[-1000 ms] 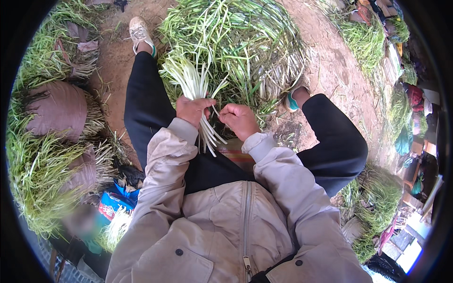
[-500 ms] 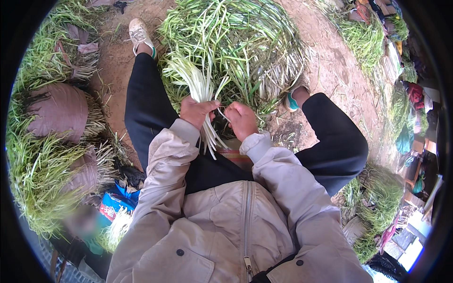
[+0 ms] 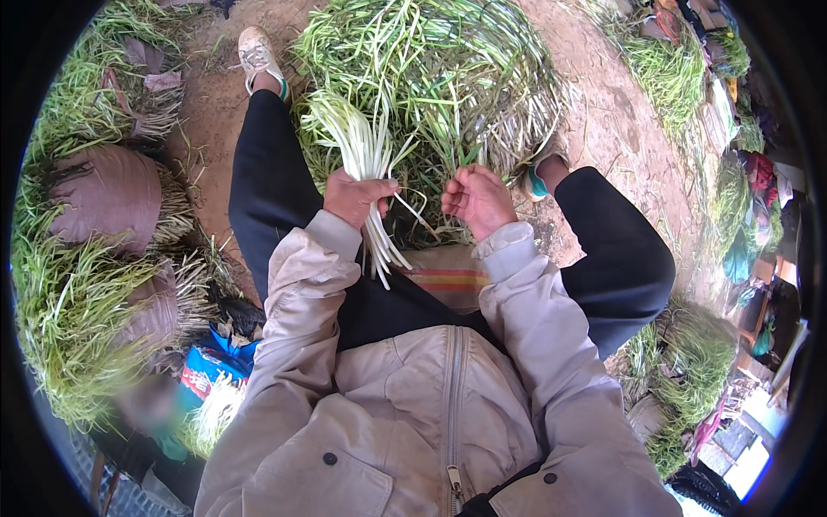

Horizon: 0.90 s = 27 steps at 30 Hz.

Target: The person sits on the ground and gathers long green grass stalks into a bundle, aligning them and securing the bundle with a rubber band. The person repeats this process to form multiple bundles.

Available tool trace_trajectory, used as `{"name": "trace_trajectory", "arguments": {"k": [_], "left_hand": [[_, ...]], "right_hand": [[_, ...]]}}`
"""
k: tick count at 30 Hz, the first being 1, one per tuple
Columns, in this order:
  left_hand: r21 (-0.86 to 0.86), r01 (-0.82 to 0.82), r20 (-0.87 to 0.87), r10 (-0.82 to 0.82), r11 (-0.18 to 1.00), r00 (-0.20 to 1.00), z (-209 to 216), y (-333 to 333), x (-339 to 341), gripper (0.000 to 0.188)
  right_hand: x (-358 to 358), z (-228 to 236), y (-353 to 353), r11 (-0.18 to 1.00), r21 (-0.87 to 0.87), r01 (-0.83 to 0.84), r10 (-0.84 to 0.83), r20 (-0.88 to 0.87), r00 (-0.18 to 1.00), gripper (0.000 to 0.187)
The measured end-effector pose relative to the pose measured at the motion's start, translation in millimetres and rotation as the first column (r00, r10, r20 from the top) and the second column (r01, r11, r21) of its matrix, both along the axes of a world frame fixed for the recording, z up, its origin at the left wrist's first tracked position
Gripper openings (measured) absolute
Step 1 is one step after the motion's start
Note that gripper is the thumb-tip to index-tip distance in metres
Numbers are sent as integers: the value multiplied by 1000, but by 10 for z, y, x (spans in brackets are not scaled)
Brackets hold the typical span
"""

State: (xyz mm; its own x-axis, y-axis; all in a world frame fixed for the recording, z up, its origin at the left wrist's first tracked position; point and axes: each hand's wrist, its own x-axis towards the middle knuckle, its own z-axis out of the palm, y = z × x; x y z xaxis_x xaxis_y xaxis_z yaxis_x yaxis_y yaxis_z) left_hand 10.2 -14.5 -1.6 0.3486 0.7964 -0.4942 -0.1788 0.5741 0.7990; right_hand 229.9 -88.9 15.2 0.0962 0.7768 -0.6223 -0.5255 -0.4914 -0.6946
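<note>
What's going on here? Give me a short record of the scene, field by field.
Left hand: closed around a bunch of green onions, white ends toward the lap
Right hand: curled, fingers pinching a thin strand, beside the bunch
Pile: loose green onions heaped between the legs
Ground: bare dirt
Left side: tied bundles stacked
</note>
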Motion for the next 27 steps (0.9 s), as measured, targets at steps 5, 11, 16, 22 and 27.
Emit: {"name": "trace_trajectory", "arguments": {"k": [5,11,16,22,27], "left_hand": [[16,34,6,-34,999,999,-42,-4,32,15],[-6,35,-16,-35,999,999,-32,-15,11,19],[-51,64,50,-61,997,997,34,-5,24,28],[-85,104,109,-94,991,990,84,1,10,31],[-131,111,137,-93,985,986,92,4,-33,33]], "right_hand": [[-316,11,-36,927,114,-357,283,413,866,19],[-358,-70,-71,950,-6,-312,299,306,904,12],[-188,-69,-73,975,40,-219,215,72,974,15],[-139,-165,-114,986,67,-151,156,-62,986,17],[231,-297,-147,997,68,24,-9,-212,977,12]]}}
